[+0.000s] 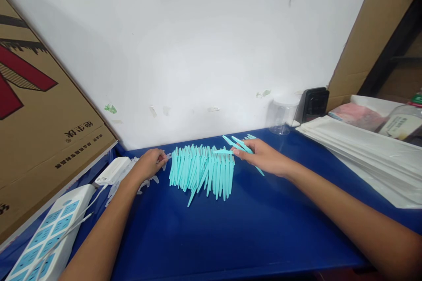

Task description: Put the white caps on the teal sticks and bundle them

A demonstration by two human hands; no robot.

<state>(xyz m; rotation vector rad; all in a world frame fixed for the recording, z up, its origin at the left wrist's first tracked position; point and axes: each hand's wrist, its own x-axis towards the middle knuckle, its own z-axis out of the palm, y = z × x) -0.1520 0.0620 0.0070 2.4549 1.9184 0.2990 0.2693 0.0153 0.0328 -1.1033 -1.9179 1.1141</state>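
Observation:
A row of turquoise eyebrow razors [194, 169] lies side by side on the blue table, some overlapping. Several more razors [237, 142] are held in my right hand [263, 156], fanned out between thumb and fingers just right of the row. My left hand [152, 163] is closed in a pinch at the row's left end. A small clear plastic blade cap [169, 156] shows at its fingertips. More clear caps [153, 179] lie loose beneath and beside that hand, partly hidden by the wrist.
A white power strip [54, 232] with cables and a white box-shaped device [113, 170] sit at the left, by a large cardboard box [49, 109]. Against the white wall stands a clear lidded jar [282, 114]. White sheets [362, 153] and a bottle [400, 120] are at right.

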